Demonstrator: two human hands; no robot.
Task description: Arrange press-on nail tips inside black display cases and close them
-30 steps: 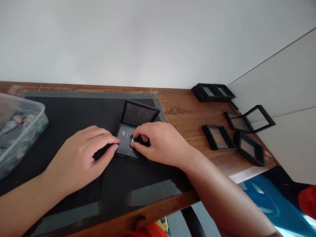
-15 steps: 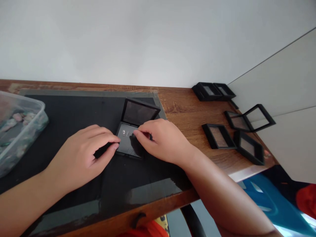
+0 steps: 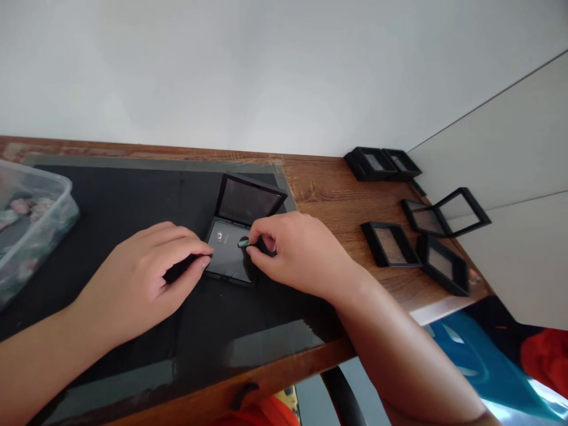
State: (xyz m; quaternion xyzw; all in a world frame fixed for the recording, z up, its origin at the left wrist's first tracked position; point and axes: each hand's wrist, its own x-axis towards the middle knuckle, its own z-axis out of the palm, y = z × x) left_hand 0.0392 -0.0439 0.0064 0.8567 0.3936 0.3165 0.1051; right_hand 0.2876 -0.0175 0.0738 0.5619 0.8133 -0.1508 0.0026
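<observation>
Backed by a pale wall [image 3: 199, 71], the wooden table [image 3: 319, 183] is partly covered by a black mat [image 3: 133, 195]. On it a black case [image 3: 228, 260] is set, its lid [image 3: 246, 201] raised. Its left edge is touched by the left hand's [image 3: 146, 272] fingertips (whether gripped cannot be told). Over its panel, a small shiny piece [image 3: 244, 242] is pinched between the right hand's [image 3: 302, 254] thumb and forefinger. Stones are held in a clear tub [image 3: 55, 231] at left; more black frames [image 3: 371, 245] are placed at right.

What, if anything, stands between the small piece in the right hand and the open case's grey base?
Nothing visible: the right hand pinches the small piece over the grey base; the raised lid stands beyond.
</observation>
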